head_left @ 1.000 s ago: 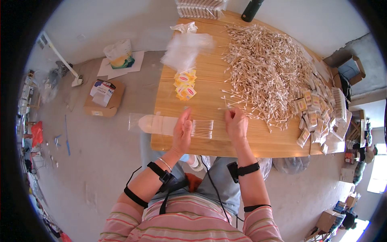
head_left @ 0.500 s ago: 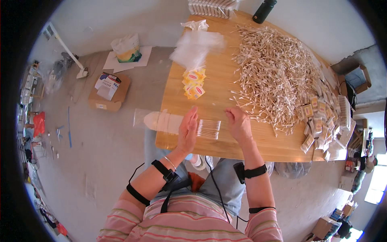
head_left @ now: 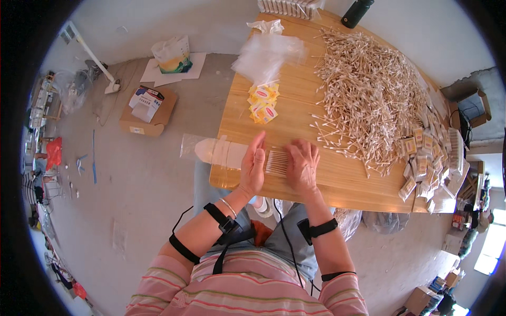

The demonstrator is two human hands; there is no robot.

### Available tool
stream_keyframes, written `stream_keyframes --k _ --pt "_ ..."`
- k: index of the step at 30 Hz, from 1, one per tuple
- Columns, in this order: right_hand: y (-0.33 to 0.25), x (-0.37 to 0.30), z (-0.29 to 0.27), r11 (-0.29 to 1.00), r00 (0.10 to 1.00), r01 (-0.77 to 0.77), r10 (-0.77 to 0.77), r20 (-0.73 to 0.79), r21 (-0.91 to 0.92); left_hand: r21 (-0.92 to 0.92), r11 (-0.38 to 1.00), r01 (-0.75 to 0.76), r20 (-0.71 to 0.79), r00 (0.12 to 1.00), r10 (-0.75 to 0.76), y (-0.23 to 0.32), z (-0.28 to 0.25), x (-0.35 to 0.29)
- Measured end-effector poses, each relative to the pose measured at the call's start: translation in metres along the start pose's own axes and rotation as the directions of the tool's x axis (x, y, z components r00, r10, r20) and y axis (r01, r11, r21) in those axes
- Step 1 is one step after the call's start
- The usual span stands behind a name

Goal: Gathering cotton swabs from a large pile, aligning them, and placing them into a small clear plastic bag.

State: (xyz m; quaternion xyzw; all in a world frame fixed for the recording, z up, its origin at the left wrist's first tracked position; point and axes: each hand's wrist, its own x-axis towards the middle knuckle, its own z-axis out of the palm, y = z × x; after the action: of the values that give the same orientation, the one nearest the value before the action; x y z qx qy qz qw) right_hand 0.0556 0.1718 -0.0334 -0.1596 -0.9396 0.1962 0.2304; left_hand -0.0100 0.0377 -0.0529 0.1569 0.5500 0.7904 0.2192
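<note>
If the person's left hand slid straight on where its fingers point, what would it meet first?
Likely the small pile of yellow-and-white printed labels ahead of the left hand, though its height is unclear.

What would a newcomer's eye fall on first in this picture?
Probably the huge heap of cotton swabs covering much of the right side of the wooden table. Next, near the front edge, a neat row of swabs lies between the left hand and the right hand. Farther back, left of the heap, bright yellow squares stand out.

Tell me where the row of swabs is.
In the head view, the row of swabs lies on the near side of the table, between left hand and right hand.
</note>
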Motion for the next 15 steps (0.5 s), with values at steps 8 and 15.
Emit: stream_keyframes --k 8,15 --pt "-0.005 -0.013 0.018 0.498 0.880 -0.228 0.473 -0.041 0.836 0.120 0.992 -0.046 -0.007 0.999 0.048 -0.001 0.001 0.001" --pt "-0.013 -0.020 0.028 0.458 0.909 -0.258 0.414 0.052 0.851 0.216 0.974 -0.073 0.031 0.997 0.068 0.007 0.003 0.001"
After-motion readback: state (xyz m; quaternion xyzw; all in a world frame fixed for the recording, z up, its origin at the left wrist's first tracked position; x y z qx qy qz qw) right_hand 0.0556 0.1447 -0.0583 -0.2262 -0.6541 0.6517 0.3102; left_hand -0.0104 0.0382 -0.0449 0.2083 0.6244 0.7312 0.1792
